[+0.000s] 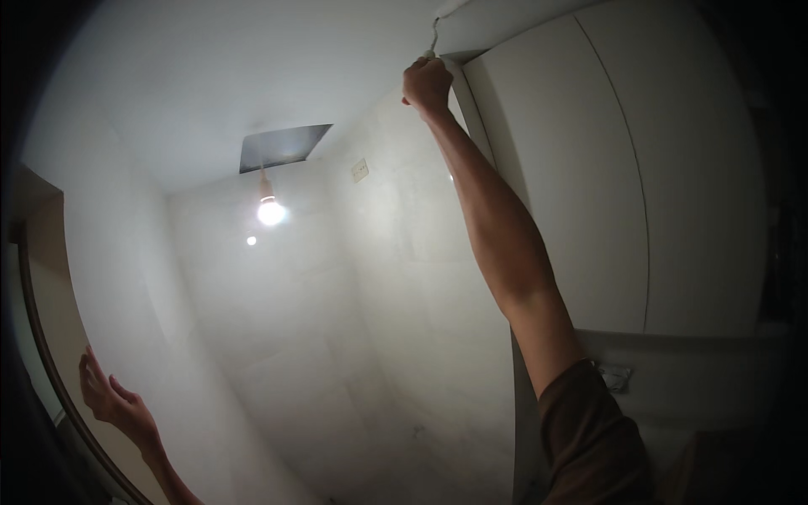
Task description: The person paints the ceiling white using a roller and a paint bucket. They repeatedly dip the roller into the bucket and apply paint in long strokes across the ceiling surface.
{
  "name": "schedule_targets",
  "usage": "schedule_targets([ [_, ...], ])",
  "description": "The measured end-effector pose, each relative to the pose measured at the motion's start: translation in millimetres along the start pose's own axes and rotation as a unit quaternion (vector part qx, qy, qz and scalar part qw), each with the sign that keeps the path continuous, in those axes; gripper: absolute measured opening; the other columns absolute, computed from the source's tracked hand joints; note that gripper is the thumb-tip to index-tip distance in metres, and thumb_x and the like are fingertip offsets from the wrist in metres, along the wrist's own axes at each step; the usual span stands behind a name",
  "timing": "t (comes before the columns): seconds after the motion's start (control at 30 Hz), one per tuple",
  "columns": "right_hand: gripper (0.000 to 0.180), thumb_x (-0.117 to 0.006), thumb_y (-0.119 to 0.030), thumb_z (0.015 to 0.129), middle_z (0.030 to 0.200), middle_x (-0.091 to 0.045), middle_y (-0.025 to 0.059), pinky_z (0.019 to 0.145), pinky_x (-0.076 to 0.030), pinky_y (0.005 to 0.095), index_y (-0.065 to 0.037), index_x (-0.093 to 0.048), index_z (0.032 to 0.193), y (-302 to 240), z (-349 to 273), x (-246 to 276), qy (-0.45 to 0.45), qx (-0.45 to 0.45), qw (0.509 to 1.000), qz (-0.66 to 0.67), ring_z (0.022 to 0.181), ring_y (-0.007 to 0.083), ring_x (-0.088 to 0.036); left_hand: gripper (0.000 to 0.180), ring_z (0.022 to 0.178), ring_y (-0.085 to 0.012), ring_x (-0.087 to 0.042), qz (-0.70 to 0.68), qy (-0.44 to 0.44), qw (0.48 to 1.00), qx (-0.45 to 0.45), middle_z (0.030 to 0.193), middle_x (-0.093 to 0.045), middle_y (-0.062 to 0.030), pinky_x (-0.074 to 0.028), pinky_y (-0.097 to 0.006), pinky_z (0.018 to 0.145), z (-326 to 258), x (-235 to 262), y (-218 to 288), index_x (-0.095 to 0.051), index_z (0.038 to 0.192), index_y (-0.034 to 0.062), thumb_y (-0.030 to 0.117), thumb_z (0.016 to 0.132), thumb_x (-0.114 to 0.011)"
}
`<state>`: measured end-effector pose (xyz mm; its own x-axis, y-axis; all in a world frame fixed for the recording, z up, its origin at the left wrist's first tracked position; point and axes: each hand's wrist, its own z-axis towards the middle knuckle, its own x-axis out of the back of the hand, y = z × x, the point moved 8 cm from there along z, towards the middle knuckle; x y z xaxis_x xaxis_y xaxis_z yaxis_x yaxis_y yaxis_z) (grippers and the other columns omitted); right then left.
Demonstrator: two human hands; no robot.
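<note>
In the head view, near the ceiling (252, 67): right hand (427, 84), grip clenched around a pale fitting (429, 55) (mostly hidden) at the end of a cable (435, 34). At lower left: left hand (118, 404), grip released, beside the white wall (126, 311).

A lit bulb (270, 211) in a pale holder (265, 185) hangs below a dark four-sided opening (288, 146) in the white ceiling (168, 76). A small rectangular plate (360, 171) is mounted high on the pale wall (421, 244). At right, a white cabinet (564, 160) shows two panels divided by a seam; a wall fitting (615, 378) sits below its lower edge.
</note>
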<state>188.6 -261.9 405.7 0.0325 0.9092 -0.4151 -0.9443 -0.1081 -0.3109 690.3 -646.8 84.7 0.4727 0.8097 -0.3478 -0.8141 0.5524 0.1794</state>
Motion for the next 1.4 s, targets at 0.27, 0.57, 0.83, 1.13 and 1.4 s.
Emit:
schedule_targets([
  [0.27, 0.025, -0.051, -0.015, 0.099, 0.079, -0.067, 0.0267, 0.066, -0.06, 0.0453, 0.01, -0.051, 0.097, -47.6, -40.9, -53.1, 0.036, 0.056, 0.998, -0.009, 0.072, 0.0403, -0.072, 0.075, 0.131, -0.0291, -0.052, 0.009, -0.006, 1.0, -0.022, 0.143, -0.055, -0.0105, -0.048, -0.045, 0.105, -1.3, -3.5, -2.1, -0.043, 0.153, 0.016, -0.013, 0.086, -0.063],
  [0.57, 0.03, -0.044, -0.017, 0.101, 0.066, -0.064, 0.0213, 0.051, -0.059, 0.041, 0.012, -0.052, 0.099, -105.4, -94.2, -94.2, 0.076, 0.16, 0.984, -0.009, 0.048, 0.0327, -0.067, 0.08, 0.134, -0.0289, -0.049, 0.019, -0.03, 0.999, 0.021, 0.151, -0.048, -0.0041, -0.044, -0.05, 0.101, -5.4, -7.4, -5.1, -0.037, 0.156, 0.0256, -0.008, 0.089, -0.063],
  [0.83, 0.032, -0.045, -0.02, 0.102, 0.068, -0.065, 0.0218, 0.055, -0.058, 0.0421, 0.01, -0.055, 0.097, -125.0, -115.9, -96.9, 0.011, 0.153, 0.988, 0.013, 0.054, 0.0345, -0.068, 0.076, 0.131, -0.0291, -0.051, 0.037, -0.009, 0.999, 0.001, 0.151, -0.048, -0.0028, -0.048, -0.049, 0.099, -5.7, -7.3, -5.1, -0.037, 0.156, 0.0257, -0.005, 0.091, -0.063],
  [1.13, 0.045, -0.042, -0.027, 0.105, 0.059, -0.063, 0.0146, 0.043, -0.053, 0.035, 0.006, -0.059, 0.08, -51.0, -53.0, -36.8, -0.047, 0.013, 0.996, 0.072, 0.046, 0.023, -0.063, 0.073, 0.128, -0.027, -0.054, 0.056, -0.02, 0.998, -0.014, 0.147, -0.052, -0.0032, -0.054, -0.045, 0.1, -5.8, -12.9, -12.4, -0.04, 0.154, 0.0254, -0.005, 0.092, -0.062],
  [1.4, 0.047, -0.04, -0.026, 0.103, 0.055, -0.061, 0.0131, 0.043, -0.053, 0.0354, 0.001, -0.058, 0.069, 7.6, -5.0, 0.3, -0.02, -0.016, 0.999, 0.045, 0.044, 0.0215, -0.061, 0.069, 0.126, -0.0271, -0.055, 0.084, 0.006, 0.996, -0.032, 0.143, -0.056, -0.0031, -0.056, -0.044, 0.099, -5.0, -10.5, -10.8, -0.041, 0.154, 0.0252, -0.004, 0.094, -0.06],
])
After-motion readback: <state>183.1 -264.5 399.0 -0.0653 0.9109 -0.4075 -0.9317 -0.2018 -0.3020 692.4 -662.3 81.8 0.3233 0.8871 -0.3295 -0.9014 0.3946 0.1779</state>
